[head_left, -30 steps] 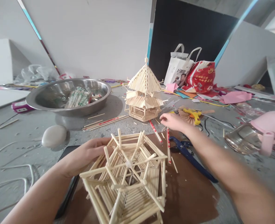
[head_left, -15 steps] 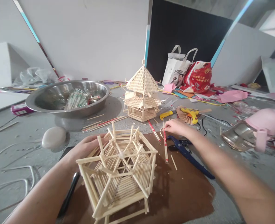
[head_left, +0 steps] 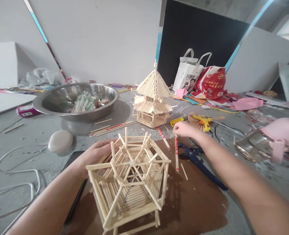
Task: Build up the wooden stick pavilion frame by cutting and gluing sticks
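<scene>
A hexagonal frame of pale wooden sticks (head_left: 131, 182) lies tilted on a brown mat (head_left: 195, 202) in front of me. My left hand (head_left: 94, 156) grips its far left side, fingers curled on the sticks. My right hand (head_left: 183, 129) reaches forward and pinches the top end of a red-and-white wrapped stick (head_left: 176, 153) that lies on the mat. Blue-handled pliers (head_left: 198, 160) lie just right of that stick. A finished stick pagoda (head_left: 153, 98) stands beyond.
A steel bowl (head_left: 61, 109) with packed sticks sits at the back left, a white oval object (head_left: 60, 141) near it. A yellow glue gun (head_left: 201, 120), bags (head_left: 200, 78), pink paper and a glass jug with pink lid (head_left: 269, 140) crowd the right. White cord (head_left: 17, 176) loops at left.
My right hand drew back from beside the pagoda and closed on the end of the wrapped stick. My left hand tilted and turned the stick frame slightly.
</scene>
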`<action>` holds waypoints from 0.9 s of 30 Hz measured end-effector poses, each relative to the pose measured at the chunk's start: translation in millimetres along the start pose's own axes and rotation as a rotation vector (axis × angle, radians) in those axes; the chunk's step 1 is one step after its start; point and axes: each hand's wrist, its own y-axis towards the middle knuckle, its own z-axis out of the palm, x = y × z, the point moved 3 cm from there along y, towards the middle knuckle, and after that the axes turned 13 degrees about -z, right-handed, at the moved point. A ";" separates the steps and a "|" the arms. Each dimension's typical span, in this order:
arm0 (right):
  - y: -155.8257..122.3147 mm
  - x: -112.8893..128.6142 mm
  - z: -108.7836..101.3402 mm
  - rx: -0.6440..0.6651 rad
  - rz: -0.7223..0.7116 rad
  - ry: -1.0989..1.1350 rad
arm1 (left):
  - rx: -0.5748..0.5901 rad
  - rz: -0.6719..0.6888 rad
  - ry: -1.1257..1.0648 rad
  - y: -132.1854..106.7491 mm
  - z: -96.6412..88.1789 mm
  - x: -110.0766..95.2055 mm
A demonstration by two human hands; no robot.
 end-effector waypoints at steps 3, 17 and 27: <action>-4.4 -19.0 -9.6 -0.059 0.002 0.040 | -0.029 -0.013 0.039 -1.3 -4.5 -0.2; 11.7 -53.6 27.0 0.212 0.217 -0.078 | -0.054 -0.049 0.097 1.8 -11.0 3.4; 18.3 -54.2 25.4 0.324 0.215 -0.136 | 0.017 -0.043 0.117 7.0 -16.6 6.2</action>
